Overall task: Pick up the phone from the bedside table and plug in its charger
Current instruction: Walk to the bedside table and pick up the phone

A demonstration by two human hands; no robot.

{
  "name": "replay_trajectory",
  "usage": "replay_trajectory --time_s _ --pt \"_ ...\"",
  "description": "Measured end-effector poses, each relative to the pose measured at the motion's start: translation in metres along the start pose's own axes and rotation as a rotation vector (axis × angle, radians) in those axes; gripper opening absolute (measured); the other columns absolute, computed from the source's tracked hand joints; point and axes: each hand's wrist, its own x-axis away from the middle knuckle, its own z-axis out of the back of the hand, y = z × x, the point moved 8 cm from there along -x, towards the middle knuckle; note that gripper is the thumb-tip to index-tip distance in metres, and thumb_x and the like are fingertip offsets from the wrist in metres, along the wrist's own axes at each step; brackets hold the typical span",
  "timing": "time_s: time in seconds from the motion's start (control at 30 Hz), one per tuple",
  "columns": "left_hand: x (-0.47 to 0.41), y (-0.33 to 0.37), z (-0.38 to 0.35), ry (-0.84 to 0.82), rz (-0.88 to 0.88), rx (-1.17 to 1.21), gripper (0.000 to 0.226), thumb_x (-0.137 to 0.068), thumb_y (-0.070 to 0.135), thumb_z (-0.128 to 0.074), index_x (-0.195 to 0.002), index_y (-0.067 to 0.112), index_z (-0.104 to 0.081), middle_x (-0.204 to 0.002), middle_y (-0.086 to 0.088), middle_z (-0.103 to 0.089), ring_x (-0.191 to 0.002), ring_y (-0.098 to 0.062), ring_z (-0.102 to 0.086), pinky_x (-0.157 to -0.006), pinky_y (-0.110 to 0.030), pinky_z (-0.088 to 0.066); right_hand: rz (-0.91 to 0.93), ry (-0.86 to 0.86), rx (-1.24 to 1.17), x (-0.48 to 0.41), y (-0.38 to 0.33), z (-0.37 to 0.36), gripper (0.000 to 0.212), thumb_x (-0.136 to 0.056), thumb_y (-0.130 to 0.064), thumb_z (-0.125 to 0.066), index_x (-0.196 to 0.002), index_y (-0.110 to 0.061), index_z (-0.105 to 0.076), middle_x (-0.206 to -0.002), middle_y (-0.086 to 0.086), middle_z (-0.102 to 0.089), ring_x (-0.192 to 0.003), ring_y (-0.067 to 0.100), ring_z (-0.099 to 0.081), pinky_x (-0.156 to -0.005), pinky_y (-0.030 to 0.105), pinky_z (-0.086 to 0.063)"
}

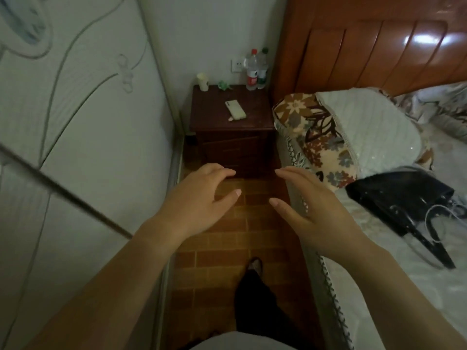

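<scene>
My hands reach out, empty, in the gap beside the bed.
My left hand (199,198) and right hand (313,205) hang spread-fingered, while the phone (235,110) lies flat on the bedside table (255,120), well apart.

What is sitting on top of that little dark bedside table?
On the bedside table lie a phone, a pale cup, a small green thing and two bottles at the back. Nothing covers its top; inside its drawers cannot be seen.
</scene>
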Motion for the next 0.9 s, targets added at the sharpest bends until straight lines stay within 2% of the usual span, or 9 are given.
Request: replay_trajectory --time_s 0.27,0.33,0.4,0.53,0.63,0.8,0.9 --pt "-0.182 -0.062 0.019 0.020 0.055 -0.008 0.053 -0.083 0.056 -0.040 -0.129 0.030 -0.045 -0.135 0.006 -0.046 -0.108 -0.009 -0.052 -0.085 -0.025 -0.040 0.008 0.013 0.010 -0.197 0.074 0.005 0.058 -0.086 -0.052 -0.044 -0.136 -0.025 -0.036 -0.143 -0.006 -0.036 -0.126 0.004 -0.032 -0.090 0.003 -0.017" --pt "-0.220 -0.079 0.027 0.017 0.078 -0.018 0.054 -0.083 0.058 -0.038 -0.129 0.030 -0.046 -0.133 0.006 -0.047 -0.099 -0.010 -0.056 -0.084 -0.032 -0.046 0.008 -0.012 -0.001 -0.241 0.088 0.003 0.058 -0.086 -0.053 -0.044 -0.136 -0.026 -0.036 -0.143 -0.006 -0.036 -0.128 0.006 -0.031 -0.095 0.009 -0.019" --pt "-0.253 -0.097 0.034 0.015 0.102 -0.030 0.053 -0.084 0.056 -0.038 -0.129 0.029 -0.046 -0.132 0.006 -0.047 -0.098 -0.011 -0.056 -0.083 -0.037 -0.049 0.015 -0.040 -0.003 -0.282 0.099 -0.001 0.056 -0.087 -0.051 -0.045 -0.136 -0.025 -0.038 -0.143 -0.005 -0.037 -0.130 0.009 -0.031 -0.099 0.017 -0.024" --pt "-0.314 -0.135 0.048 0.021 0.099 -0.065 0.051 -0.085 0.054 -0.040 -0.129 0.028 -0.045 -0.132 0.005 -0.047 -0.106 -0.012 -0.052 -0.081 -0.031 -0.046 0.046 -0.025 -0.011 -0.354 0.111 -0.007 0.053 -0.087 -0.049 -0.046 -0.134 -0.025 -0.041 -0.140 -0.005 -0.041 -0.127 0.009 -0.036 -0.098 0.019 -0.028" --pt "-0.361 -0.167 0.055 0.012 0.094 -0.070 0.050 -0.086 0.053 -0.041 -0.129 0.028 -0.045 -0.133 0.004 -0.047 -0.110 -0.013 -0.051 -0.083 -0.033 -0.047 0.027 -0.016 -0.014 -0.405 0.124 -0.019 0.052 -0.087 -0.048 -0.047 -0.133 -0.026 -0.041 -0.140 -0.005 -0.041 -0.125 0.009 -0.037 -0.096 0.018 -0.028" --pt "-0.446 -0.224 0.053 -0.045 0.039 -0.066 0.049 -0.087 0.051 -0.043 -0.130 0.028 -0.045 -0.132 0.005 -0.047 -0.091 -0.008 -0.049 -0.073 -0.025 -0.041 -0.054 0.034 0.018 -0.488 0.155 -0.044 0.052 -0.088 -0.044 -0.049 -0.134 -0.020 -0.041 -0.141 -0.001 -0.040 -0.128 0.016 -0.038 -0.100 0.027 -0.035" --pt "-0.502 -0.260 0.048 -0.105 0.030 -0.065 0.048 -0.088 0.047 -0.046 -0.130 0.025 -0.045 -0.132 0.002 -0.047 -0.086 -0.012 -0.052 -0.076 -0.032 -0.047 -0.117 0.074 0.023 -0.536 0.175 -0.059 0.054 -0.087 -0.046 -0.048 -0.134 -0.021 -0.041 -0.141 -0.002 -0.040 -0.128 0.014 -0.036 -0.098 0.023 -0.031"
